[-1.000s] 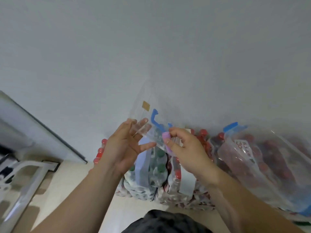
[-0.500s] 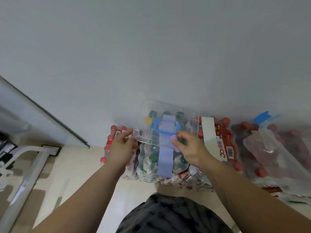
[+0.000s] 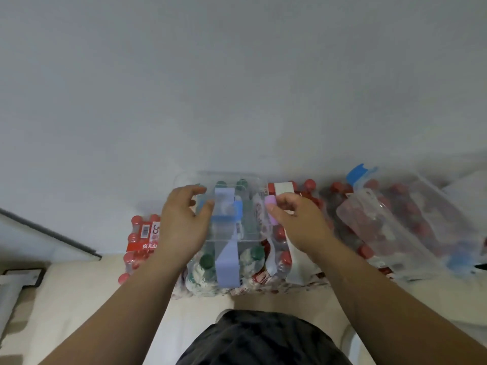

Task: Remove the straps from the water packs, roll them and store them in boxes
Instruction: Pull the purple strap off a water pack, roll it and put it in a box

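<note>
A clear lidded box [image 3: 249, 204] with a blue latch [image 3: 232, 219] sits on top of the green-capped water pack [image 3: 205, 262]. That pack carries a lavender strap [image 3: 227, 267] across its top. My left hand [image 3: 184, 222] curls round the box's left end, thumb by the latch. My right hand [image 3: 297, 222] pinches a small rolled purple strap [image 3: 271, 212] just right of the box. A white strap [image 3: 283, 189] runs over the red-capped pack [image 3: 279, 259] beneath my right hand.
Another red-capped pack [image 3: 142, 238] stands at the left against the wall. At the right, a second clear box [image 3: 395, 222] with a blue latch [image 3: 357, 172] lies tilted on more red-capped bottles. A grey metal frame [image 3: 15, 285] is at the far left on the pale floor.
The clear box came down from in front of me onto the green-capped pack. My left hand shifted from its edge to its left end, and my right hand moved off to the right with the purple roll.
</note>
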Motion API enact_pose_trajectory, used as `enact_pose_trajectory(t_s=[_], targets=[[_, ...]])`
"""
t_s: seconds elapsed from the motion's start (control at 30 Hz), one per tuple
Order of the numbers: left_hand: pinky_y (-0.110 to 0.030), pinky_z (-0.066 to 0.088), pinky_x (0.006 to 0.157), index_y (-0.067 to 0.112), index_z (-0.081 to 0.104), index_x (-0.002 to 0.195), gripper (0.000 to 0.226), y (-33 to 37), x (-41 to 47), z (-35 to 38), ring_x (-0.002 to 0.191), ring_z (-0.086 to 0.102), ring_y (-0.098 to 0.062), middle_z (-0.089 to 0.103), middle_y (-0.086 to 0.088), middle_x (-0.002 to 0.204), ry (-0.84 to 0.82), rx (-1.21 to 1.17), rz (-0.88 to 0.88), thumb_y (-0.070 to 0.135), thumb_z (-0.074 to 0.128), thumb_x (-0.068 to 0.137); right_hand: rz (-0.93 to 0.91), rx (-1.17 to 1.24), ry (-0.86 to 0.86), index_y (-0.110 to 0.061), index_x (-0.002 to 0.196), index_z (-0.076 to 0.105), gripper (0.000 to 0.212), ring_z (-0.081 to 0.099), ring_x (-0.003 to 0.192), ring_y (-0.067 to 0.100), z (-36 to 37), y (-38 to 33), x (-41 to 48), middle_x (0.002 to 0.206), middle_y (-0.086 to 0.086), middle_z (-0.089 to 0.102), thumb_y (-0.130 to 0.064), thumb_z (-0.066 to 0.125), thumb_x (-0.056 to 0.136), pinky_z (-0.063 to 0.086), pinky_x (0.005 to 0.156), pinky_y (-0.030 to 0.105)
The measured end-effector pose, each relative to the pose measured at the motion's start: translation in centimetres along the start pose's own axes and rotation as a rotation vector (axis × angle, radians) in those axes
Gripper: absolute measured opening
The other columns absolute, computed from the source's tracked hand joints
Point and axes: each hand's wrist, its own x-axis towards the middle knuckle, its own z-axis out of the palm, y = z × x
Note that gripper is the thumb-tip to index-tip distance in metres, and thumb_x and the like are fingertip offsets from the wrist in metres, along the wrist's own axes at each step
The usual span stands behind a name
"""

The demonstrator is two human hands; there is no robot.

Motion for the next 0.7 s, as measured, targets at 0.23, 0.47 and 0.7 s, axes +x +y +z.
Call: enact_pose_trajectory(t_s=[0.23,0.47,0.7], targets=[[-0.031,0.052,0.084,0.033,0.063,0.109,0.019,7.2,-0.2,7.5,0.096,0.058,-0.001,0.06,0.018,0.105,-0.258,-0.092,0.109,0.031,0.067,0.09,0.033,0.155,0.251,-0.025,0.094,0.074,0.024,0.068,0.065,0.002,-10.6,1.5,-1.9,0.074,-0.01,0.073,-0.047,0.065,0.095,0.057,0.063,0.024],[-0.015,0.049,0.069,0.04,0.067,0.117,0.03,13.4,-1.1,15.4,0.073,0.064,-0.001,0.07,0.01,0.084,-0.516,-0.04,0.182,0.043,0.069,0.087,0.023,0.127,0.429,-0.018,0.086,0.078,0.018,0.06,0.054,0.011,-20.1,5.9,-1.1,0.065,0.005,0.071,-0.034,0.073,0.092,0.053,0.051,0.028],[-0.022,0.058,0.068,0.047,0.054,0.13,0.053,16.2,-3.7,22.5,0.068,0.068,-0.004,0.07,0.012,0.08,-0.532,0.043,0.179,0.042,0.076,0.081,0.15,-0.103,0.046,-0.022,0.085,0.081,0.005,0.076,0.068,0.022,-24.1,12.4,3.9,0.07,-0.001,0.078,-0.027,0.079,0.085,0.065,0.073,0.045]])
